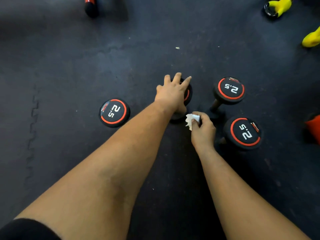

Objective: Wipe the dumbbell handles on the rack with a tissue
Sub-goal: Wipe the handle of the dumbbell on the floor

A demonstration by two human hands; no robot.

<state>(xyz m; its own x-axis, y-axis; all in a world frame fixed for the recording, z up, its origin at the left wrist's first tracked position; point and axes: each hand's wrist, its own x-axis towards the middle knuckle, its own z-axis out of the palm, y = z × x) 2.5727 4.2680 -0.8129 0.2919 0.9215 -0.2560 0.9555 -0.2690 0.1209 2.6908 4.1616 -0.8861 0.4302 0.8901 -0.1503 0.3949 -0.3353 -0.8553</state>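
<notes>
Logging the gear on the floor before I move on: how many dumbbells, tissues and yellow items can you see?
Dumbbells standing on end: 4, one under the left hand
Tissues: 1, in the right hand
Yellow items: 2
Total: 7

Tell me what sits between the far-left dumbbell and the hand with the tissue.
Head view: the left forearm crosses that gap over bare floor mat; nothing else between the dumbbell and right hand.
</notes>
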